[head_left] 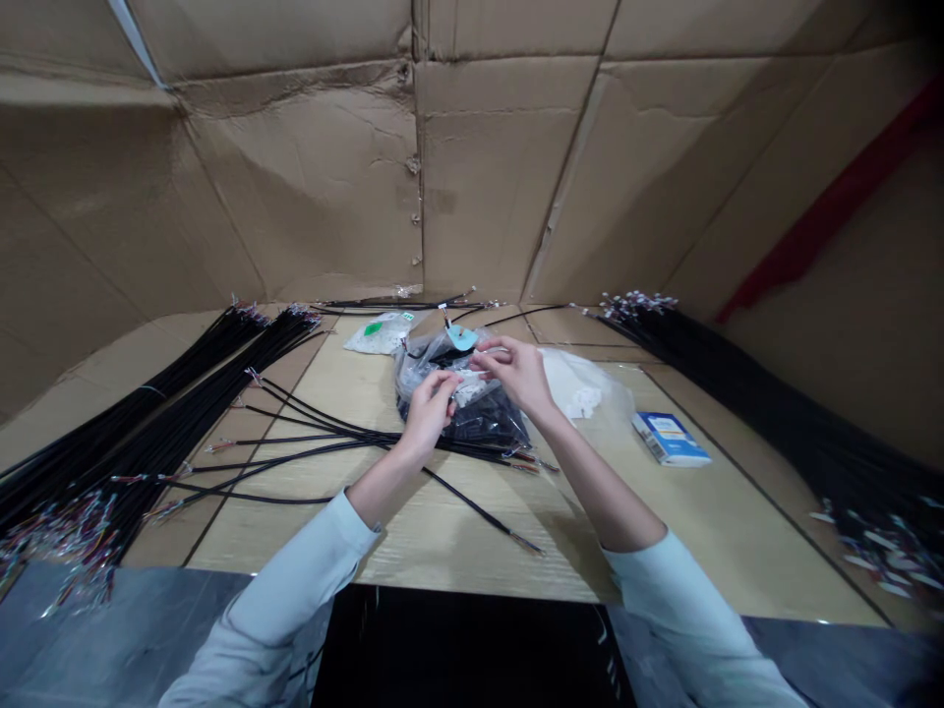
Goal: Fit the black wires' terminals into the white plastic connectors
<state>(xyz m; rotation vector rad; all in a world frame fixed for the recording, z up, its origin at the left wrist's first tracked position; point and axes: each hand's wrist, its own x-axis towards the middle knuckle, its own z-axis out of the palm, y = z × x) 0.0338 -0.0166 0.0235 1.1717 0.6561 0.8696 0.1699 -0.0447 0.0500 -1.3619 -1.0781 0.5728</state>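
Observation:
Both hands meet over a clear plastic bag of dark parts (pixel 472 418) in the middle of the wooden table (pixel 457 551). My left hand (pixel 430 410) has its fingers curled in a pinch on something small and pale at the bag's top. My right hand (pixel 516 372) pinches the same spot from the right, fingers bent. What the fingers hold is too small to name. A pale blue tag (pixel 462 337) sticks up just behind the hands. Loose black cables (pixel 317 442) with coloured wire ends lie under my left wrist.
A thick bundle of black cables (pixel 147 413) lies at the left and another bundle (pixel 744 393) at the right. A white bag with a green label (pixel 380 334) sits behind, a blue and white box (pixel 670 438) to the right, a white plastic bag (pixel 586 388) beside it. Cardboard walls (pixel 472 147) surround the table.

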